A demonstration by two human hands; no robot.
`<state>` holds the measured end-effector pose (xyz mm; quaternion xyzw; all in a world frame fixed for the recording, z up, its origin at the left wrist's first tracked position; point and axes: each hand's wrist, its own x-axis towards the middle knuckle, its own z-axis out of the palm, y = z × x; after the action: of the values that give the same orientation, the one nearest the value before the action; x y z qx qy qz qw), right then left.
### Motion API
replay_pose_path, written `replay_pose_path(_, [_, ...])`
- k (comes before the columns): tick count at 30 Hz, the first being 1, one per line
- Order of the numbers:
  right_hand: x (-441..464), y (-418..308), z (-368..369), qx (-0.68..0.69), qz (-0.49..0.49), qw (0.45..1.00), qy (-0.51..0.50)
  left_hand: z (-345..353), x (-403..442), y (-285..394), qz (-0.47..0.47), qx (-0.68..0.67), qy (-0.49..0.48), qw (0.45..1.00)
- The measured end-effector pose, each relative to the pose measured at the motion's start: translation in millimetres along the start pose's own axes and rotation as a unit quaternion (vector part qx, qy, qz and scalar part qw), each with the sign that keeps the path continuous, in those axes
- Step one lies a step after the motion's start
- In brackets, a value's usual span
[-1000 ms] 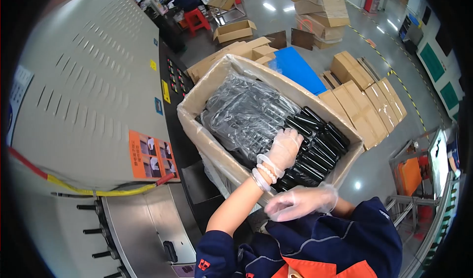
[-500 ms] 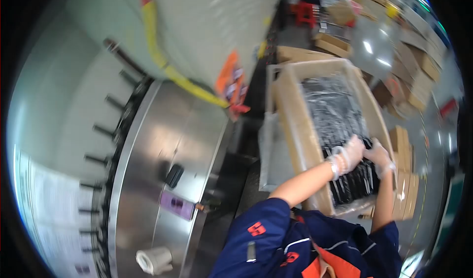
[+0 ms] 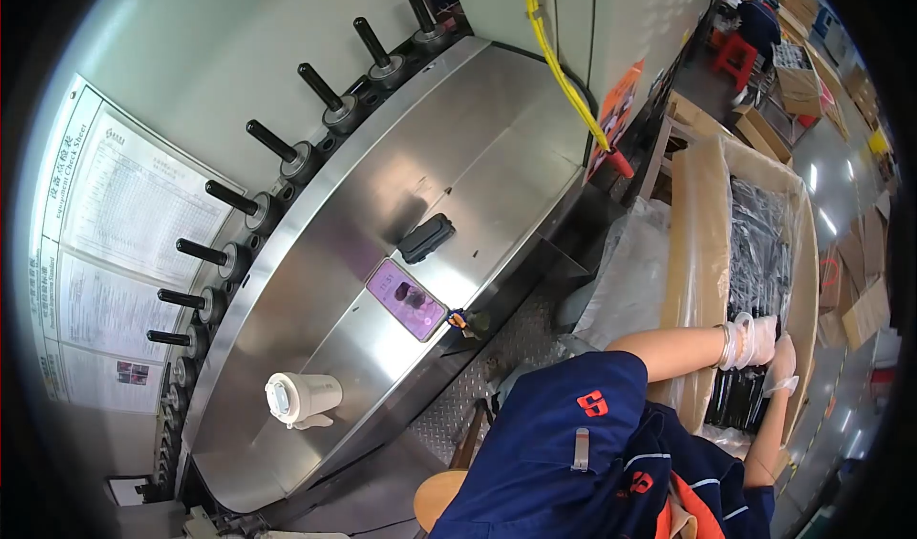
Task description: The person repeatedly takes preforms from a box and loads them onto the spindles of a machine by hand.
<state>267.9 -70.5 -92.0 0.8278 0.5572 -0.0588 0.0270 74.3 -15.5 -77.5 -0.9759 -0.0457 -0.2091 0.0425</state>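
Note:
A large carton point(image 3: 695, 281) with a clear plastic liner holds rows of long black parts point(image 3: 737, 398), and wrinkled clear plastic film point(image 3: 759, 224) covers those at its far end. Both hands wear thin translucent gloves and are inside this carton. My left hand point(image 3: 758, 340) is closed and lies against the black parts, its fingertips hidden from view. Close beside it, almost touching, my right hand point(image 3: 783, 359) is by the carton's right wall with its fingers curled together. What the fingers grip, if anything, cannot be made out.
To the left stands a curved steel machine tray point(image 3: 315, 281) edged with black-handled knobs point(image 3: 277, 141). On it are a phone point(image 3: 408, 297), a black case point(image 3: 425, 238) and a white cup point(image 3: 304, 398). A yellow hose point(image 3: 554, 57) hangs above; a red stool point(image 3: 735, 59) stands farther back.
The view has swung left, so the tray fills more of it and the carton sits farther right. Both hands stay close together among the black parts in the carton.

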Motion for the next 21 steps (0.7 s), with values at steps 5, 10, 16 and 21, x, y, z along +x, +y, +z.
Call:
replay_pose_path(5, [-14.6,-17.5,-33.9,0.200,-0.172,0.945,0.192,-67.6,-14.7,-33.1,-0.127,-0.247,0.047,0.960])
replay_pose_path(10, [-16.1,-66.4,-109.2,-0.052,-0.372,0.919,0.115,-65.2,-17.8,-53.4,-0.474,-0.641,0.186,0.574])
replay_pose_path(16, [2.8,-52.1,-90.7,-0.211,-0.552,0.807,0.010,-53.0,-26.9,-66.1,-0.440,-0.809,0.209,0.328])
replay_pose_path(21, [-6.1,-45.8,-112.4,-0.127,-0.403,0.906,0.030,-60.4,-27.5,-65.0,-0.468,-0.805,0.194,0.308])
